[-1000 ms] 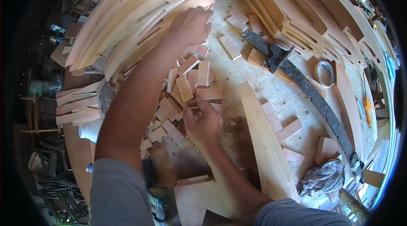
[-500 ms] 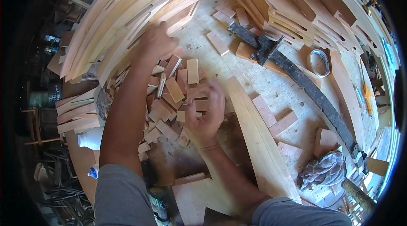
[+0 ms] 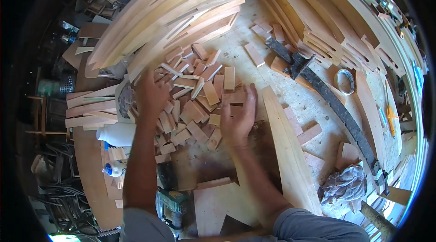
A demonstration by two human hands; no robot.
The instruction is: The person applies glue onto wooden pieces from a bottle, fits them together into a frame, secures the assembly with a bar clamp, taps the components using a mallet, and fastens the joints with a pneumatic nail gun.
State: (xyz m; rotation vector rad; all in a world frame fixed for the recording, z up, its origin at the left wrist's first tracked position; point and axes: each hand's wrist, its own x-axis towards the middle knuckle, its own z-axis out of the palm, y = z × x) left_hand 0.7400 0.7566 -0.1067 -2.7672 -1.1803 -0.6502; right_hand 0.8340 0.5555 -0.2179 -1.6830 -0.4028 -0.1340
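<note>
A heap of small rectangular wood blocks (image 3: 195,115) lies between my two hands. My left hand (image 3: 152,94) is at the heap's left edge, its back towards me; blur and the angle hide most of its fingers. On the right side, my right hand (image 3: 240,117) is cupped beside the blocks, thumb and fingers apart, with a wood block (image 3: 233,98) showing in the gap between them. I cannot tell whether the fingers touch that block.
Curved, slotted wood pieces (image 3: 181,19) are stacked behind the heap, with more slotted pieces (image 3: 322,42) at back right. A long dark metal clamp (image 3: 338,99), a tape roll (image 3: 344,82) and a crumpled rag (image 3: 345,183) lie to the right. A white bottle (image 3: 117,134) and a power tool (image 3: 171,205) are nearer me.
The view has shifted, and the scene sits further right and lower. My left hand has come back from the stacked curved pieces to the heap's left edge. My right hand stays by the heap.
</note>
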